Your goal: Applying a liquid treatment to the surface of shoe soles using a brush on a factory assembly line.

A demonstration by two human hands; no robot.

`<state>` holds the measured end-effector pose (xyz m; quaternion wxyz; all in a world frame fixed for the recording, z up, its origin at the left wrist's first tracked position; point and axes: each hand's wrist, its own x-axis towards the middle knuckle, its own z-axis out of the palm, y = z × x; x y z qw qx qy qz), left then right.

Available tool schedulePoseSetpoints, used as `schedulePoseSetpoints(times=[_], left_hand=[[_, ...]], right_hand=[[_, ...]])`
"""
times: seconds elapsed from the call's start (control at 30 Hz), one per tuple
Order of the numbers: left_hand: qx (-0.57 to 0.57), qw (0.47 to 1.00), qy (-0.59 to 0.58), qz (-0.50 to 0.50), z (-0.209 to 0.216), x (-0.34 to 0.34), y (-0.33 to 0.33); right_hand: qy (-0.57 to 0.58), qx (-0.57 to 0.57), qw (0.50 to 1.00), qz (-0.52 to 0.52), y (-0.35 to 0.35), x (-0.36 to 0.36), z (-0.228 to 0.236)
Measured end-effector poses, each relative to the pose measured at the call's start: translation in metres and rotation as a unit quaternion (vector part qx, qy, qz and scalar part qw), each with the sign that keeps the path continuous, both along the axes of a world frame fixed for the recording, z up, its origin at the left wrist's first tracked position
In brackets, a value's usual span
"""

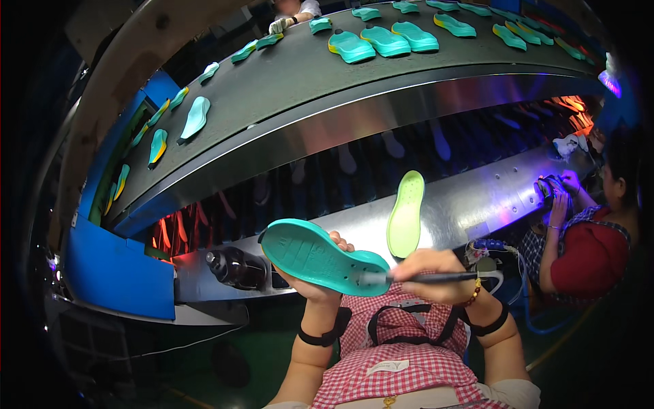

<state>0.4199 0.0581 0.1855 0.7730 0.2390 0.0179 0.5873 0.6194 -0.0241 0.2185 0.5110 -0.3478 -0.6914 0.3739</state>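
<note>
My left hand (315,286) is closed round a teal shoe sole (310,253), holding it tilted with its hollow inner face toward me. Pinched in my right hand (436,273) is a brush (446,277) with a black handle. Its blurred bristles meet the narrower right end of the sole, near some small holes. Just beyond my right hand, a yellow-green insole (407,215) lies on the metal ledge (361,228).
Above the ledge runs a dark conveyor belt (272,88) carrying several teal soles (388,42). A black bottle (235,267) stands left of my left hand. A co-worker (579,238) handles something under purple light at right; another person (296,12) is across the belt.
</note>
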Motion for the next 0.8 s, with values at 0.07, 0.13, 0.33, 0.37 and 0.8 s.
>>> schedulePoseSetpoints(times=[0.07, 0.13, 0.33, 0.37, 0.8], left_hand=[[0.012, 1.000, 0.024, 0.009, 0.005, 0.002, 0.002], [0.019, 1.000, 0.018, -0.005, 0.007, -0.001, 0.002], [-0.023, 0.998, 0.052, 0.033, 0.015, 0.001, -0.001], [-0.055, 0.995, 0.061, 0.049, 0.017, 0.003, 0.000], [-0.118, 0.989, 0.091, -0.013, 0.012, 0.019, -0.032]], right_hand=[[-0.039, 0.030, 0.999, 0.023, 0.003, 0.001, -0.007], [-0.045, 0.039, 0.996, 0.069, -0.003, -0.006, -0.005], [0.053, -0.049, 0.997, 0.026, 0.001, 0.005, -0.018], [0.044, -0.059, 0.997, 0.014, 0.002, 0.001, -0.022], [0.493, -0.322, 0.806, 0.060, -0.002, -0.022, -0.027]])
